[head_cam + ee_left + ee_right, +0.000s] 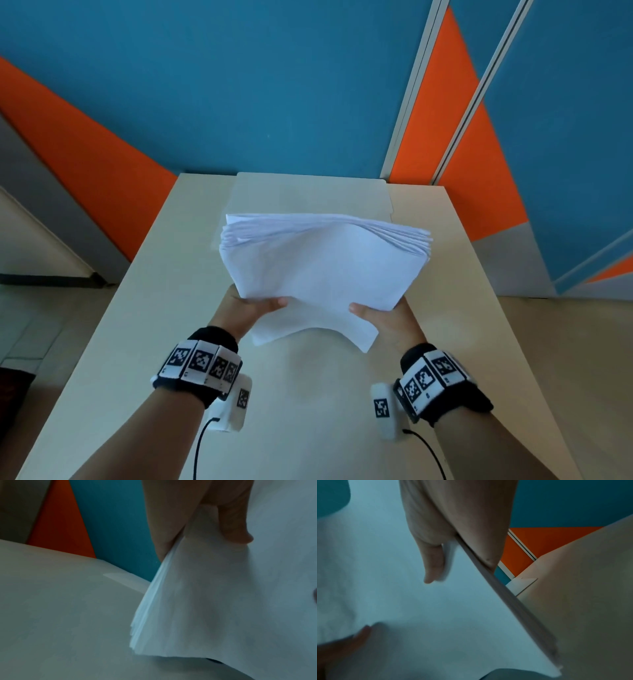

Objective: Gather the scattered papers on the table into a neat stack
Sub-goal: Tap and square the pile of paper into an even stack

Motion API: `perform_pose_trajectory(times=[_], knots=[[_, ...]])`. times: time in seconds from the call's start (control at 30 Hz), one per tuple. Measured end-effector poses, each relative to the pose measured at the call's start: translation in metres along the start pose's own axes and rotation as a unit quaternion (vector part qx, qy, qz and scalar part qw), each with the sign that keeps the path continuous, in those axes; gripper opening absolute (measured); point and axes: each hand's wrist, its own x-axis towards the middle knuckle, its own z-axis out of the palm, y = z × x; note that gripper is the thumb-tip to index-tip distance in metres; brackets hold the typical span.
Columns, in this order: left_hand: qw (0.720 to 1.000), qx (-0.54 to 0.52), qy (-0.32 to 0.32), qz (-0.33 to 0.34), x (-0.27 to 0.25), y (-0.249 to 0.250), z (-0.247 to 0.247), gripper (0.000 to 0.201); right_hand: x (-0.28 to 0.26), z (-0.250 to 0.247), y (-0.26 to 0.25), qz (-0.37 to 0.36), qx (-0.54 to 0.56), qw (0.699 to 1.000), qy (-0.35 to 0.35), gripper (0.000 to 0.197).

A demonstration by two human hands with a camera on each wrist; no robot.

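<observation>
Left hand (255, 306), right hand (380, 317) pinch paper stack (322, 270) above table (137, 308); far edges fanned. Risk: loose grip, sheets slide out.

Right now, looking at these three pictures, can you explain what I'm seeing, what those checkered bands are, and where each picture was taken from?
No machine here: a person works with bare hands. The checkered wristbands carry small cameras. The big picture comes from a head camera; the other two look along each wrist. The left hand and right hand both grip a stack of white papers near its lower edge, thumbs on top, above a pale table. A beige folder lies on the table behind it.
</observation>
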Motion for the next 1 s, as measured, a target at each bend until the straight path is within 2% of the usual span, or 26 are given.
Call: perform_pose_trajectory(times=[0.13,0.33,0.43,0.47,0.5,0.57,0.6,0.63,0.67,0.7,0.73,0.77,0.8,0.83,0.87,0.9,0.93,1.0], knots=[[1.0,-0.007,0.0,-0.016,0.0,-0.01,0.003,0.039,0.001,0.003,0.01,0.024,-0.021,0.999,-0.009,0.037],[0.998,-0.039,0.055,-0.009,0.0,-0.013,0.004,0.015,-0.002,-0.006,0.009,0.029,-0.051,0.998,-0.032,0.019],[0.988,-0.128,0.086,-0.024,0.001,-0.008,0.001,0.017,-0.009,-0.012,0.001,0.02,-0.036,0.999,-0.032,0.038],[0.983,-0.166,0.077,-0.025,0.0,-0.007,0.0,0.023,-0.012,-0.015,0.0,0.02,0.003,1.0,-0.023,0.038],[0.978,-0.198,0.063,-0.031,0.0,-0.007,0.0,0.042,-0.014,-0.015,-0.001,0.018,0.071,0.997,-0.03,0.037],[0.972,-0.223,0.041,-0.066,-0.003,-0.01,0.006,0.086,-0.018,-0.008,-0.006,0.014,0.229,0.971,-0.072,0.043],[0.97,-0.228,0.031,-0.083,-0.006,-0.012,0.01,0.094,-0.02,-0.003,-0.008,0.012,0.272,0.958,-0.086,0.053],[0.97,-0.225,0.02,-0.095,-0.01,-0.013,0.015,0.091,-0.022,0.002,-0.011,0.014,0.281,0.956,-0.085,0.068],[0.97,-0.219,0.016,-0.102,-0.013,-0.014,0.017,0.079,-0.025,0.006,-0.017,0.013,0.266,0.961,-0.071,0.078],[0.972,-0.213,0.023,-0.091,-0.014,-0.013,0.014,0.063,-0.026,0.005,-0.022,0.001,0.228,0.973,-0.04,0.078],[0.976,-0.205,0.036,-0.067,-0.014,-0.011,0.007,0.051,-0.028,0.002,-0.027,-0.016,0.186,0.982,-0.013,0.072],[0.981,-0.181,0.054,-0.034,-0.012,-0.008,-0.005,0.05,-0.03,-0.004,-0.032,-0.028,0.148,0.989,-0.001,0.067],[0.988,-0.138,0.071,-0.003,-0.009,-0.004,-0.019,0.062,-0.031,-0.012,-0.036,-0.024,0.104,0.994,0.015,0.062],[0.993,-0.082,0.084,0.025,-0.006,0.001,-0.034,0.085,-0.032,-0.021,-0.039,-0.015,0.065,0.998,0.021,0.05],[0.994,-0.015,0.101,0.033,-0.003,0.007,-0.048,0.111,-0.033,-0.03,-0.04,-0.003,0.026,0.999,0.025,0.03],[0.994,0.041,0.098,0.04,-0.001,0.015,-0.058,0.125,-0.033,-0.037,-0.04,-0.003,-0.006,1.0,0.026,0.016],[0.993,0.08,0.076,0.049,0.0,0.023,-0.062,0.126,-0.034,-0.041,-0.043,-0.009,-0.02,1.0,0.019,0.012],[0.995,0.084,-0.02,0.047,0.001,0.037,-0.063,0.111,-0.032,-0.045,-0.041,-0.022,-0.005,1.0,-0.005,0.025]])
